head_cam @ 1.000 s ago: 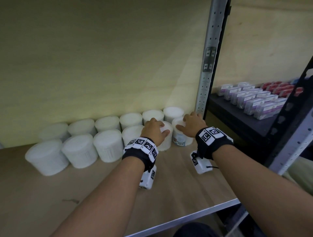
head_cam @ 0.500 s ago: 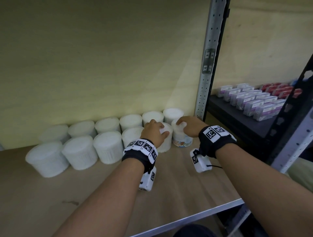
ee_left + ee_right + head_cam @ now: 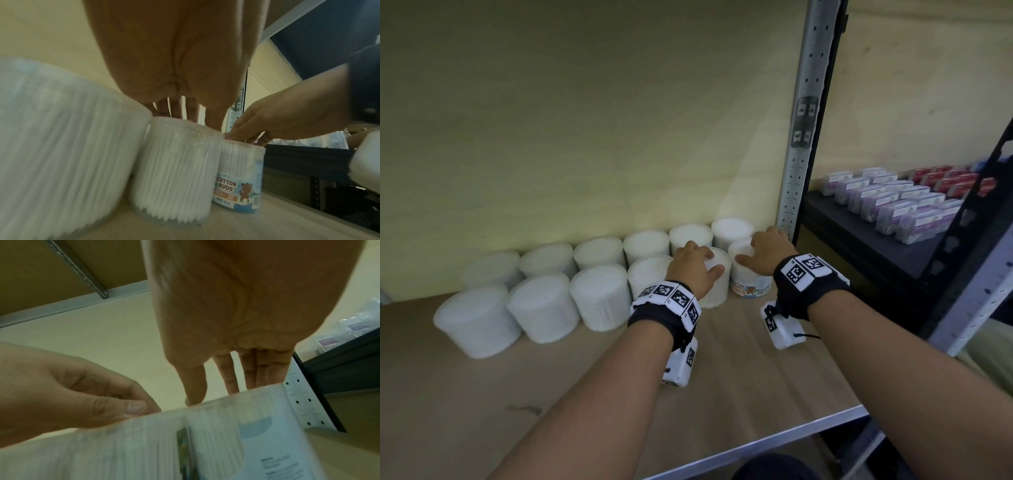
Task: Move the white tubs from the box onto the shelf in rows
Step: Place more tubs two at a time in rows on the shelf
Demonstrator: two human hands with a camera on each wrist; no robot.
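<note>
Your right hand [image 3: 770, 251] has slid forward atop the labelled white cotton-bud tub [image 3: 751, 274], fingers straight; your left hand [image 3: 693, 270] cups its plain white tub [image 3: 717, 284]. Nudge both flush into the wooden shelf's [image 3: 756, 383] front row.

A shop or stockroom: metal racking with a perforated grey upright [image 3: 800, 137] and wooden shelf [image 3: 585, 394] carries two rows of identical white tubs [image 3: 599, 298] of cotton buds. To the right, a dark shelf [image 3: 859, 240] holds ranked small retail boxes [image 3: 900, 209], purple and red.
</note>
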